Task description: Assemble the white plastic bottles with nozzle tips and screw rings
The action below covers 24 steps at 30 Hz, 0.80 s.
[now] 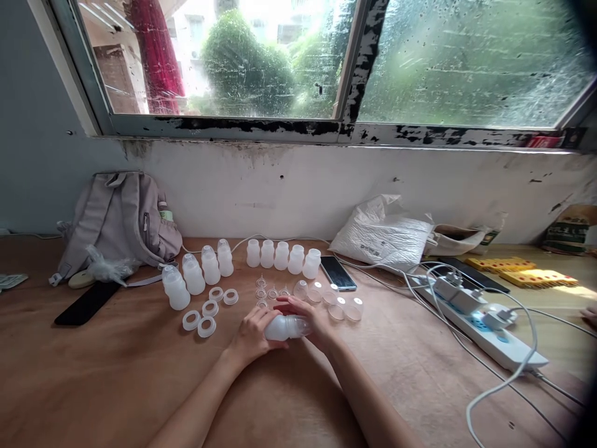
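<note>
left hand (254, 333): fingers curled round white bottle (276, 328) | right hand (316, 320): fingers at its clear-capped end | white bottle: tipped sideways between both hands | silver pouch (392, 230): dark print (373, 247) unreadably small

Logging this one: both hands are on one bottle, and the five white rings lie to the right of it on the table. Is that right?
Not quite: the head view shows the five white rings to the left of the bottle. The left hand and right hand are both on it.
</note>
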{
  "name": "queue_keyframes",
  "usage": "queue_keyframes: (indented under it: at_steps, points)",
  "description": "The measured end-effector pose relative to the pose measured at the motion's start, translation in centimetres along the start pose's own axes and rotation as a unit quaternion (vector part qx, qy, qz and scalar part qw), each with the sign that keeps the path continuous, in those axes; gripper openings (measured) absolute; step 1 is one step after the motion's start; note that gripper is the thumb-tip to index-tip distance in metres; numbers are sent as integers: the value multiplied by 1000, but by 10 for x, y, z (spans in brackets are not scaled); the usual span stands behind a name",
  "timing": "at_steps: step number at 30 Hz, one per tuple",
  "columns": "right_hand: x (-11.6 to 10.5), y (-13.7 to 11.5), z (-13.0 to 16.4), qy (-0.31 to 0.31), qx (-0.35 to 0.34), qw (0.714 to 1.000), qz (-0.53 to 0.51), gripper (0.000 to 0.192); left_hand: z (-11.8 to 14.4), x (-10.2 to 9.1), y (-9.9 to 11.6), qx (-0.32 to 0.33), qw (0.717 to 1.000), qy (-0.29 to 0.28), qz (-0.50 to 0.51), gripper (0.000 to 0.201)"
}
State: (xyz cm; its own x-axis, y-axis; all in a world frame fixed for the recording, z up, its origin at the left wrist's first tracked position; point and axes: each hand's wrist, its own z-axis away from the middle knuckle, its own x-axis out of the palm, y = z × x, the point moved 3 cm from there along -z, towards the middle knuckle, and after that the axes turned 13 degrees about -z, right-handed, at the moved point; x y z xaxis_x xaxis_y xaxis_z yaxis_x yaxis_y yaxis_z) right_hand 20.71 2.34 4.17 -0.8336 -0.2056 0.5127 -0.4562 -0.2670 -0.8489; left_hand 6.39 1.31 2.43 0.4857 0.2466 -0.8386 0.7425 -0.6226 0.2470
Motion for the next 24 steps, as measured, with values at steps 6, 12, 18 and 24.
queue_keyframes:
  at_steps: [6, 12, 18, 24]
  points:
    - [-1, 0, -4, 4, 4, 1000, 2, 33, -1, 3, 2, 14, 1000, 1, -7, 63]
    - [2, -1, -2, -25, -4, 1000, 3, 31, 1, 0, 3, 15, 1000, 4, -15, 61]
    - [-4, 0, -5, 47, -122, 991, -35, 28, 1, -2, 4, 14, 1000, 10, -16, 54]
    - [-17, -3, -10, 94, -145, 964, -201, 31, 4, -4, 12, -33, 999, -19, 36, 52]
